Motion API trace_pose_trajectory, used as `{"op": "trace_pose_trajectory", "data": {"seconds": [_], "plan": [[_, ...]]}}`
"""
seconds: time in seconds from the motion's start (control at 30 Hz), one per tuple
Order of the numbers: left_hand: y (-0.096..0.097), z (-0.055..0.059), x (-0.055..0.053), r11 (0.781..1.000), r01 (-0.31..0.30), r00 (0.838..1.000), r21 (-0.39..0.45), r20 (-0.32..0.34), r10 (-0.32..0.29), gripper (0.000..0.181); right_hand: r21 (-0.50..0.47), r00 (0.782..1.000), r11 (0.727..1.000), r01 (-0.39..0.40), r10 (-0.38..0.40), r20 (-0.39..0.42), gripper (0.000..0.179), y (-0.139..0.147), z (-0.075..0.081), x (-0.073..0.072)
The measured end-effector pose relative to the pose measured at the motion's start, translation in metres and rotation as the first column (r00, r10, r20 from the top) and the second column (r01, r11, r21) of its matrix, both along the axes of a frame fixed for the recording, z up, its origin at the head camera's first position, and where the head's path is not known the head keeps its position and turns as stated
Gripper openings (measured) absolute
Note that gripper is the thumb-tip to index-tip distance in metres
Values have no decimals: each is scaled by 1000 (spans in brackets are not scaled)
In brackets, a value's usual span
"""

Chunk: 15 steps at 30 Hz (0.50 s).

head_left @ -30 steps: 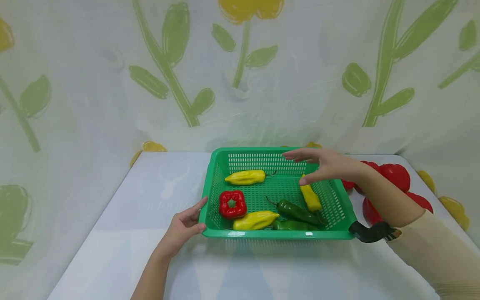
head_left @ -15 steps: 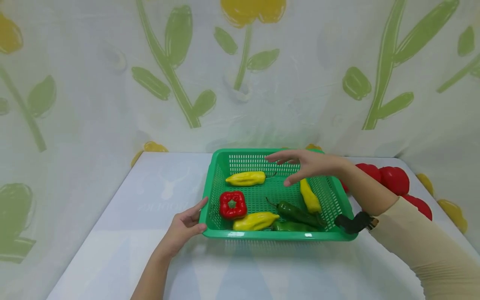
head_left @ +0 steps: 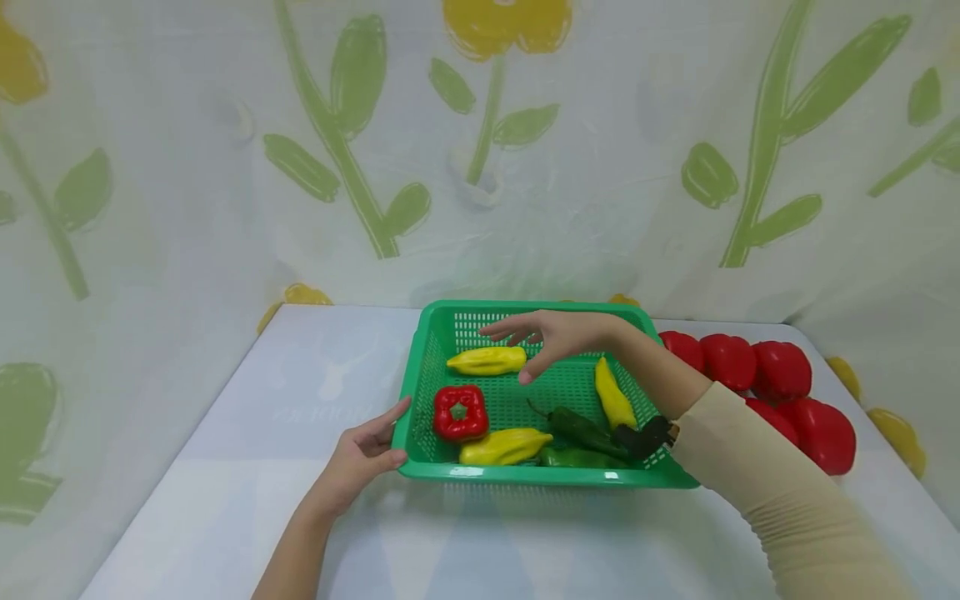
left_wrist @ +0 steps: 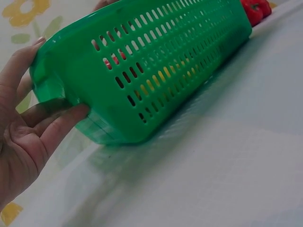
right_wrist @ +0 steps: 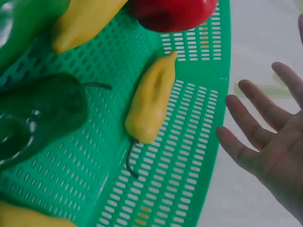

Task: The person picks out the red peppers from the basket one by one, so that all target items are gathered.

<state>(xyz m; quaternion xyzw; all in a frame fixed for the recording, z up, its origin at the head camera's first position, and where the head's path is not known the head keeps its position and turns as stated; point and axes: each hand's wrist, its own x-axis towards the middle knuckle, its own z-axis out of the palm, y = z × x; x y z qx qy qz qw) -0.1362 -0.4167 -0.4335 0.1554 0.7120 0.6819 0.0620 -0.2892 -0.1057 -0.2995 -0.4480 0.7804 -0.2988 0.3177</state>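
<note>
A green slotted plastic basket (head_left: 525,474) stands on the white table. My left hand (head_left: 352,461) grips its left end, thumb at the front corner and fingers curled under the rim, as the left wrist view shows. Inside lie a red bell pepper (head_left: 448,425), a yellow pepper (head_left: 487,361) at the back, another yellow pepper (head_left: 504,447) at the front and a third yellow pepper (head_left: 615,396) at the right. Two green peppers (head_left: 576,427) lie beside the front one. My right hand (head_left: 564,335) hovers above the basket with fingers spread, holding nothing; the back yellow pepper (right_wrist: 152,101) is nearest.
Several red bell peppers (head_left: 780,371) lie on the table (head_left: 300,400) to the right of the basket, partly behind my right forearm. A white curtain (head_left: 570,217) with flower prints hangs behind the table. A black wrist strap (head_left: 647,437) covers part of a green pepper.
My right hand has moved left across the basket, from above its right end to near the back yellow pepper. My left hand keeps its grip. More red bell peppers show at the right.
</note>
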Motion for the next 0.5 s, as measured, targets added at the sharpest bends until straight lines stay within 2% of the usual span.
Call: {"op": "trace_pose_trajectory", "data": {"seconds": [0.33,0.5], "plan": [[-2,1,0,1000,12,1000,18,-9,-12,64,0,995,998,-64,64,75,75,-27,-25,-2],[0,0,0,1000,20,1000,11,-7,-20,63,-24,987,991,-130,132,94,78,-40,-36,0]]}}
